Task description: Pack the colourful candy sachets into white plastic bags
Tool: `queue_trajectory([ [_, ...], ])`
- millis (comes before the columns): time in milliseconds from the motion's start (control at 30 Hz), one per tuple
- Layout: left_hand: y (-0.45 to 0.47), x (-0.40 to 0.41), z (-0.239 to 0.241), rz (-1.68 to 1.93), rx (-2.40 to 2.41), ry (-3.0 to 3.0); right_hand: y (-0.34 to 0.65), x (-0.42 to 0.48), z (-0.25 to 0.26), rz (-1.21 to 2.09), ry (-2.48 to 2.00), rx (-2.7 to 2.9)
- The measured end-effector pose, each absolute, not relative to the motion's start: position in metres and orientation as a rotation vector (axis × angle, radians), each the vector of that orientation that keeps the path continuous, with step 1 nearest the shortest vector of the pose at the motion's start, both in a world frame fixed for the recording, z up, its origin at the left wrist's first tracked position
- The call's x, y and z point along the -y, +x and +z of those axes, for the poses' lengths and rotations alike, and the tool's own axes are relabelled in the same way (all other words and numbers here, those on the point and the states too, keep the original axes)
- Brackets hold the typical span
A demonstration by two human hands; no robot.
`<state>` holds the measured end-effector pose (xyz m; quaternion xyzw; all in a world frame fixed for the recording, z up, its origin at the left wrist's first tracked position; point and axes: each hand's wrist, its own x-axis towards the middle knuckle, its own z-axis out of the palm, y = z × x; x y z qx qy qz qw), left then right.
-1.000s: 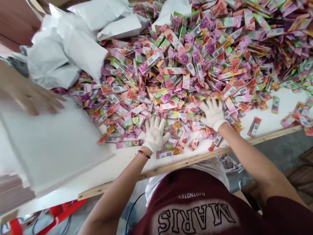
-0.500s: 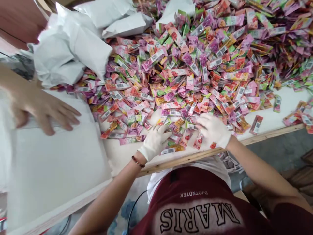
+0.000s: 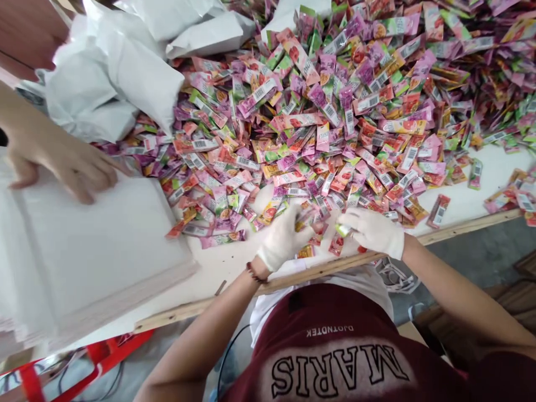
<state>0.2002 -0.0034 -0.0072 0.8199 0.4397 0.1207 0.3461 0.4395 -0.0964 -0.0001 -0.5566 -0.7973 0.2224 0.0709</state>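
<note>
Table (image 3: 211, 262), white top, pale wooden strip (image 3: 178, 315) along near edge, set slantwise across the view; floor (image 3: 488, 254), grey, shaded at right; brown boards (image 3: 513, 293), far right, dim; white tangle (image 3: 396, 277), just past the wooden strip, low down, material unclear; red frame (image 3: 104, 360), lower left, below tabletop, dark cables near it; brown panel (image 3: 31, 28), upper left corner; light pale, diffuse

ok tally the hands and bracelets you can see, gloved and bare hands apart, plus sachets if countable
Gloved hands: 2 (left hand, right hand)
Co-worker's bare hand: 1
Bracelet on the left wrist: 1
Total: 4
Most of the sachets overlap in a heap, so they can't be counted and are left out.
</note>
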Motion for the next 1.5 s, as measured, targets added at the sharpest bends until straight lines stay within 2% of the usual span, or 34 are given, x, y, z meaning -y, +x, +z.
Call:
queue_trajectory([
  [133,0.247,0.004,-0.014,-0.132,-1.232,2.258,0.429,0.107,-0.019,0.655,-1.768,2.708],
  [200,0.252,0.002,-0.013,-0.217,-1.182,2.290,0.427,0.111,-0.024,0.658,-1.782,2.677],
  [400,0.190,-0.006,0.003,0.074,-1.032,2.318,0.435,0.102,-0.008,0.717,-1.628,2.059],
  [567,0.146,-0.002,-0.006,0.385,-1.075,2.264,0.418,0.068,-0.010,0.720,-1.972,1.754],
  [733,0.171,0.018,-0.024,0.055,-1.050,2.368,0.392,0.038,-0.020,0.516,-2.409,1.880],
  [833,0.181,0.022,-0.023,-0.080,-1.006,2.423,0.393,0.035,-0.018,0.502,-2.560,1.964],
  [1100,0.119,0.010,-0.013,0.245,-0.959,2.380,0.405,0.043,0.002,0.441,-2.091,2.295],
  [1200,0.116,0.017,-0.023,0.187,-0.939,2.345,0.390,0.029,-0.002,0.484,-1.996,2.444],
  [1367,0.135,0.030,-0.036,-0.115,-0.905,2.452,0.378,0.008,-0.017,0.467,-2.019,2.614],
  [1500,0.134,0.028,-0.030,-0.057,-0.797,2.564,0.386,0.023,-0.014,0.408,-1.911,2.469],
])
